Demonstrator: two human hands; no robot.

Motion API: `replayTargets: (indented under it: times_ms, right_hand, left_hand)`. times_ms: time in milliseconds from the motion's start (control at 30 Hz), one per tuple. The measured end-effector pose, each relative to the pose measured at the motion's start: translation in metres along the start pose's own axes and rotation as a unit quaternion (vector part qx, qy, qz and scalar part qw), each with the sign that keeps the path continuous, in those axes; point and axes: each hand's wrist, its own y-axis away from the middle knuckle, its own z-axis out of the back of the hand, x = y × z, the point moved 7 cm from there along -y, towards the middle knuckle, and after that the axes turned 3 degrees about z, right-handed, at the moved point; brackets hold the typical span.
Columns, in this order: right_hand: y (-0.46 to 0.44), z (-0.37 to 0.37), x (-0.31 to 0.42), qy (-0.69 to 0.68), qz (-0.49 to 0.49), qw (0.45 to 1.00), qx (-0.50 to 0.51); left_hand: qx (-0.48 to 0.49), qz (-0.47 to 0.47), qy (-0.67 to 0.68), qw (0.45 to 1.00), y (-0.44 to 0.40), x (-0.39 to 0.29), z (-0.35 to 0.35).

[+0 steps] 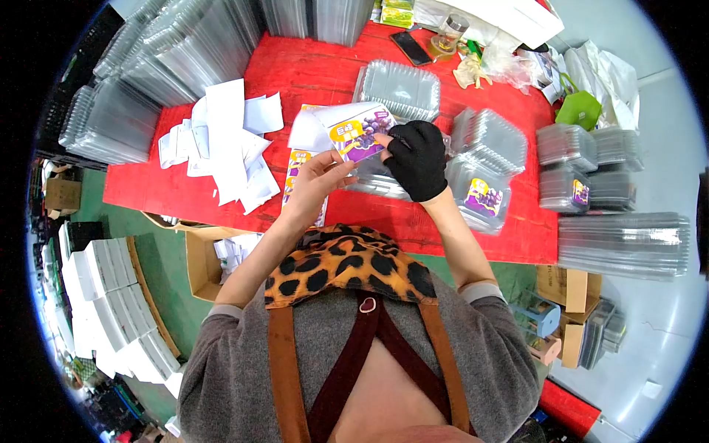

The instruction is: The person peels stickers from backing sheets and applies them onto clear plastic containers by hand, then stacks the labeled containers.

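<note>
Purple grape label [362, 148], yellow logo [345, 132], pinched between bare left hand [322, 176], gloved right hand [416, 159]

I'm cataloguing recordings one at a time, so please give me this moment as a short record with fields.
Left hand: left hand, bare, pinching grape label near its lower edge
Right hand: right hand, black-gloved, fingers at the label's right side
Surface: red table
Left side: white papers, loosely piled
Right side: clear container bearing a similar label
Far side: phone
</note>
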Motion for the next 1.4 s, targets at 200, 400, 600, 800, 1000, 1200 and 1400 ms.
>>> replayTargets:
  times_ms: [200,400,600,800,1000,1200,1400]
  right_hand:
    - [-0.013,-0.005,0.02,-0.106,0.008,0.994,0.028]
    - [-0.012,-0.013,0.022,-0.091,0.002,0.995,0.051]
    - [-0.011,-0.014,0.023,-0.099,-0.006,0.993,0.065]
    - [-0.016,-0.022,0.034,-0.042,0.013,0.989,0.144]
    - [-0.016,-0.031,0.038,-0.006,0.011,0.987,0.158]
    - [-0.012,-0.034,0.025,-0.042,-0.013,0.991,0.124]
    - [-0.015,-0.027,0.034,-0.038,0.024,0.989,0.139]
  left_hand:
    - [0.009,-0.044,-0.049,0.998,-0.001,-0.002,0.002]
    - [0.019,-0.076,-0.103,0.992,-0.001,-0.003,0.004]
    - [0.019,-0.091,-0.122,0.988,-0.002,-0.004,0.004]
    - [0.001,-0.108,-0.212,0.971,0.002,-0.017,-0.003]
    - [-0.022,-0.135,-0.246,0.96,0.003,-0.018,-0.001]
    - [-0.033,-0.14,-0.245,0.959,0.002,-0.014,0.002]
    - [-0.038,-0.134,-0.282,0.949,-0.001,-0.008,0.003]
